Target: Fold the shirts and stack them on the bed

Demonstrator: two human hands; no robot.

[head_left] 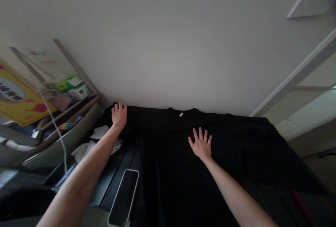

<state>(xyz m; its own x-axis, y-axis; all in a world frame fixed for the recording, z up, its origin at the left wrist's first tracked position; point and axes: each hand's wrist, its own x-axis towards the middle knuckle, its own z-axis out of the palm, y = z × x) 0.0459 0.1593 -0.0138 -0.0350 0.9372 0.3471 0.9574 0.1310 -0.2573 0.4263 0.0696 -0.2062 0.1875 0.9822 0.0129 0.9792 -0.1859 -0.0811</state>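
A black long-sleeved top (pixel 178 157) lies spread out, its neckline towards the wall and a small white label at the collar. My left hand (pixel 119 115) is on the sleeve at the far left, its fingers bent over the cloth. The thumb of that hand is hidden. Lower and to the right, my right hand (pixel 201 146) lies flat on the chest of the top, fingers spread and holding nothing. The right sleeve reaches out towards the lower right.
A phone (pixel 124 199) with a pale case lies left of the top on the dark slatted table (pixel 111 178). Crumpled whitish cloth (pixel 99 132) sits beneath my left forearm. A white cord (pixel 56 125) hangs at left before a cluttered shelf. The wall (pixel 168 52) borders the far side.
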